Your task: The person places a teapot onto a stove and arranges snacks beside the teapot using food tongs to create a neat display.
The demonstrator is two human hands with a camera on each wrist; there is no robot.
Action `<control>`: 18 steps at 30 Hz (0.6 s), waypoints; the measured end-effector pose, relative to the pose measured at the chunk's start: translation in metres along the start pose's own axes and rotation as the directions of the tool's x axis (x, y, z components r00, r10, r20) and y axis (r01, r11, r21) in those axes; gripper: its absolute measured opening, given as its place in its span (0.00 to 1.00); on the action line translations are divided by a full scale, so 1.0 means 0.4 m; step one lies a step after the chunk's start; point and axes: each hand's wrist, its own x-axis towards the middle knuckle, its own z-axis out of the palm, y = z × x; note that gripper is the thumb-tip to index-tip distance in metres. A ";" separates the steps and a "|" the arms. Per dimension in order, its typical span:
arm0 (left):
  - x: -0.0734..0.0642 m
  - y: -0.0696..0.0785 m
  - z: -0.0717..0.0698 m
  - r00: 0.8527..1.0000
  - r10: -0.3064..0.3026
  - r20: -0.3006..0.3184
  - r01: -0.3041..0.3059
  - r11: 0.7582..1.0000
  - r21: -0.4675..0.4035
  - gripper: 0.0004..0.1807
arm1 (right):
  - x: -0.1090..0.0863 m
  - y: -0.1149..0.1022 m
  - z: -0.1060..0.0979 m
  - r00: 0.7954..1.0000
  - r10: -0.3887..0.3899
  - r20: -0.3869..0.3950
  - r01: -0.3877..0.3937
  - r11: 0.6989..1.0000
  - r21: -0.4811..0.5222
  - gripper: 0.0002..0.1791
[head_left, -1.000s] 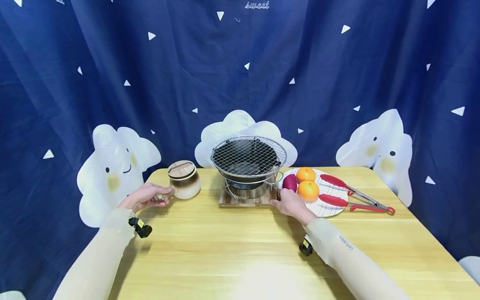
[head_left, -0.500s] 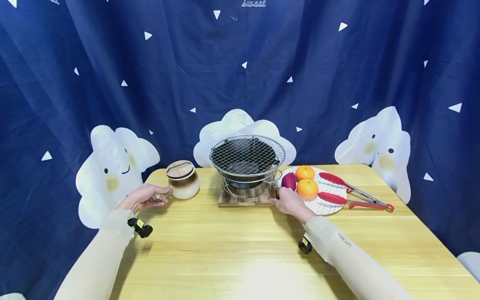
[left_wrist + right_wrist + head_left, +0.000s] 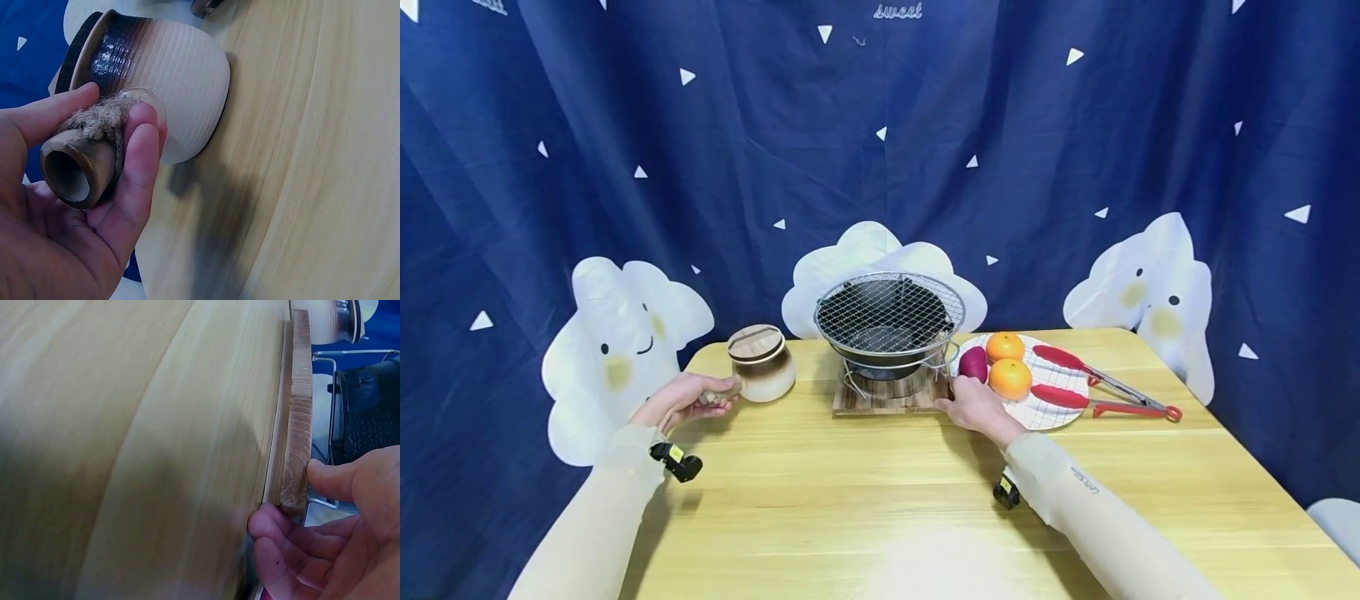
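At the left of the worktop (image 3: 850, 483), near its back edge, stands a squat pot (image 3: 767, 380), upright, glossy dark brown at the shoulder and fading to ribbed cream below. One round wooden lid (image 3: 756, 342) sits on it, crossed by a darker strip. From its side juts a hollow brown handle (image 3: 94, 156) bound with coarse rope (image 3: 97, 119), and the person's left grip (image 3: 687, 400) has its thumb and fingers closed around that. The right grip (image 3: 977, 407) pinches the near right corner of a streaky brown board (image 3: 887, 407), thumb on one face and fingertips by the edge.

On the board, at the middle of the back, is one round black grill (image 3: 883, 317) topped with wire mesh. To its right lies one white plate (image 3: 1052, 419) with a grid pattern, bearing two oranges (image 3: 1010, 379) and one purple item (image 3: 973, 364); one pair of red-ended tongs (image 3: 1131, 410) lies partly across it, reaching onto the wood.

Small lettering on the right sleeve (image 3: 1097, 508) is too tiny to read surely. Behind everything hangs a blue curtain (image 3: 760, 125) with white triangles, three big clouds (image 3: 865, 246) and the word "sweet" (image 3: 897, 11) near the top.
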 end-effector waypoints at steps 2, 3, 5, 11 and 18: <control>-0.001 -0.001 -0.001 1.000 -0.002 -0.001 0.002 1.000 -0.004 0.10 | 0.000 -0.001 0.000 1.000 -0.002 0.004 0.002 1.000 0.000 0.17; -0.002 -0.001 -0.001 1.000 -0.003 -0.005 0.003 1.000 -0.006 0.09 | -0.001 -0.002 0.000 1.000 -0.002 0.006 0.002 1.000 0.001 0.17; -0.001 -0.001 -0.001 1.000 -0.008 -0.019 0.007 1.000 -0.016 0.08 | -0.002 -0.003 0.000 1.000 -0.001 0.005 0.001 1.000 0.004 0.17; 0.002 0.002 0.004 0.999 -0.015 -0.044 0.012 0.998 -0.056 0.05 | -0.004 -0.006 -0.004 1.000 -0.003 -0.003 0.003 1.000 0.004 0.18; -0.002 0.007 0.013 0.999 -0.003 -0.041 0.001 0.998 -0.055 0.05 | -0.006 -0.004 -0.004 1.000 -0.003 0.004 0.003 1.000 0.003 0.18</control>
